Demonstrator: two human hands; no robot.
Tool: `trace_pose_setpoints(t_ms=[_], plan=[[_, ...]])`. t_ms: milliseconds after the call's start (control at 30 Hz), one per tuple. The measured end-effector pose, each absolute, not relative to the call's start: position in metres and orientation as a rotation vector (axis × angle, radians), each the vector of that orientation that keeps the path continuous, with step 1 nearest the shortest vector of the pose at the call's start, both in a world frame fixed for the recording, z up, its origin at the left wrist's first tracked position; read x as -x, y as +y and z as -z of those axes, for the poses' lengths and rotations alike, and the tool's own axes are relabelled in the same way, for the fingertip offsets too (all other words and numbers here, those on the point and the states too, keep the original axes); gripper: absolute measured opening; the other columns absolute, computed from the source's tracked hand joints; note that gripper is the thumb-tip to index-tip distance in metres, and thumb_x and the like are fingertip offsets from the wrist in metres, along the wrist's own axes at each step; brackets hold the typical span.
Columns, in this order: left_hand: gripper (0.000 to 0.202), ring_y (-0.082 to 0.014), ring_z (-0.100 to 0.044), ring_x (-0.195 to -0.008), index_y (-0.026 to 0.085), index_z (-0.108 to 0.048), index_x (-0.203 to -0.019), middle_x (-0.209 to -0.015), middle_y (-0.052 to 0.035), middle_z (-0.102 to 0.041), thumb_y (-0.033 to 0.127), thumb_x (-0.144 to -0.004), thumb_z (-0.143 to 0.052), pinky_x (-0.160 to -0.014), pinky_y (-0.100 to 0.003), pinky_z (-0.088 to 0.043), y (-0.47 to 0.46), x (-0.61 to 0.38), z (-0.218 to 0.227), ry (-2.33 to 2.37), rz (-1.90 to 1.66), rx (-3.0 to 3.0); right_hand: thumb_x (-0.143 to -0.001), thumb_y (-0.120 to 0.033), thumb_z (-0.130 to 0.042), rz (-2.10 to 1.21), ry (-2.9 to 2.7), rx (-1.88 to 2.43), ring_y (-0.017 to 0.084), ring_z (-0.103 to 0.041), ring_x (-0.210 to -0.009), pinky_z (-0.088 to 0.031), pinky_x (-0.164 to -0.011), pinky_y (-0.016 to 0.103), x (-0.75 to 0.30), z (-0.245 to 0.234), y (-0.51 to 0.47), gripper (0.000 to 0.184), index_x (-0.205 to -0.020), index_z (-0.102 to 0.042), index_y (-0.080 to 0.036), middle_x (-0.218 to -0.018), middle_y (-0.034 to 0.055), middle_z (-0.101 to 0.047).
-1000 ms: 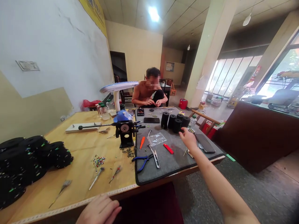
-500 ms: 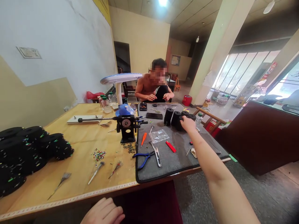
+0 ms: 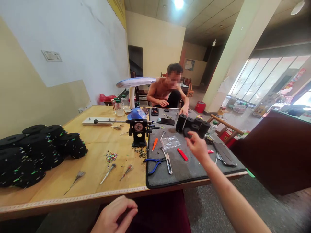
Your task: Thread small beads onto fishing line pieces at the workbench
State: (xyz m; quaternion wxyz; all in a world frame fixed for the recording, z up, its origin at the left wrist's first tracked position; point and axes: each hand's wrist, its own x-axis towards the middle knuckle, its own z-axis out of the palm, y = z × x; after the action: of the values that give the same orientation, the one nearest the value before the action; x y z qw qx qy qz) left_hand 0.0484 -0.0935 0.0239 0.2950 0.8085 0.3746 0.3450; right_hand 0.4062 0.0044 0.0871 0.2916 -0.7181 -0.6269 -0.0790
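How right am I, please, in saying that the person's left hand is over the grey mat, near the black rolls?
Not quite: the head view shows the right hand, not the left hand, over the grey mat, near the black rolls.

We can read no text for certain. Marks too small or blurred show on the yellow banner [image 3: 118, 9] at upper left, the wall notice [image 3: 189, 64] at upper right of centre, the round dial [image 3: 138, 127] mid-frame, and the measuring strip [image 3: 73, 198] at lower left.
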Motion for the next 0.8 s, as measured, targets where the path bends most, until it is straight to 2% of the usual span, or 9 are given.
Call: trace_pose_setpoints(t_ms=[100, 167, 300, 400, 600, 800], plan=[[0.017, -0.0164, -0.059, -0.066, 0.021, -0.065, -0.081, -0.072, -0.0019, -0.065, 0.037, -0.083, -0.059, -0.061, -0.023, -0.047, -0.093, -0.07, -0.021, 1.106, -0.897, -1.68, -0.088, -0.034, -0.05, 0.073, -1.82, 1.568, 0.012, -0.06, -0.047, -0.04, -0.049, 0.019, -0.352, -0.052, -0.049, 0.027, -0.108, -0.058, -0.017, -0.057, -0.0032, -0.064], [0.022, -0.0155, -0.057, -0.066, 0.019, -0.065, -0.084, -0.071, -0.0015, -0.064, 0.041, -0.078, -0.063, -0.061, -0.023, -0.046, -0.093, -0.086, -0.018, 1.049, -0.923, -1.375, -0.088, -0.032, -0.051, 0.036, -1.881, 1.471, 0.012, -0.06, -0.046, -0.04, -0.048, 0.019, -0.321, -0.028, -0.078, 0.026, -0.107, -0.059, -0.016, -0.056, -0.0031, -0.064], [0.037, -0.0126, -0.054, -0.064, 0.017, -0.066, -0.094, -0.077, -0.0024, -0.064, 0.042, -0.067, -0.075, -0.049, -0.019, -0.036, -0.094, -0.103, -0.005, 0.983, -0.907, -0.975, -0.09, -0.03, -0.049, 0.008, -1.894, 1.406, 0.012, -0.062, -0.045, -0.041, -0.048, 0.019, -0.281, 0.005, -0.111, 0.024, -0.104, -0.059, -0.014, -0.054, -0.0024, -0.064], [0.043, -0.0098, -0.048, -0.059, 0.016, -0.069, -0.096, -0.071, -0.0005, -0.061, 0.041, -0.062, -0.079, -0.046, -0.017, -0.031, -0.096, -0.102, 0.004, 0.95, -0.889, -0.819, -0.091, -0.03, -0.046, 0.012, -1.912, 1.419, 0.013, -0.062, -0.045, -0.041, -0.047, 0.019, -0.268, 0.015, -0.121, 0.026, -0.102, -0.061, -0.013, -0.055, -0.0004, -0.065], [0.04, -0.0077, -0.044, -0.056, 0.016, -0.071, -0.095, -0.063, 0.0022, -0.056, 0.035, -0.062, -0.082, -0.045, -0.016, -0.028, -0.094, -0.098, 0.015, 0.906, -0.938, -0.732, -0.094, -0.033, -0.039, 0.052, -1.963, 1.478, 0.014, -0.062, -0.042, -0.039, -0.044, 0.02, -0.259, 0.022, -0.127, 0.032, -0.1, -0.063, -0.013, -0.053, 0.0015, -0.066], [0.045, -0.0046, -0.038, -0.049, 0.015, -0.072, -0.092, -0.063, 0.0036, -0.052, 0.04, -0.056, -0.084, -0.042, -0.015, -0.023, -0.089, -0.101, 0.017, 0.93, -0.94, -0.609, -0.096, -0.035, -0.034, 0.049, -2.033, 1.476, 0.014, -0.063, -0.044, -0.037, -0.044, 0.02, -0.256, 0.029, -0.128, 0.034, -0.1, -0.061, -0.014, -0.054, 0.002, -0.067]])
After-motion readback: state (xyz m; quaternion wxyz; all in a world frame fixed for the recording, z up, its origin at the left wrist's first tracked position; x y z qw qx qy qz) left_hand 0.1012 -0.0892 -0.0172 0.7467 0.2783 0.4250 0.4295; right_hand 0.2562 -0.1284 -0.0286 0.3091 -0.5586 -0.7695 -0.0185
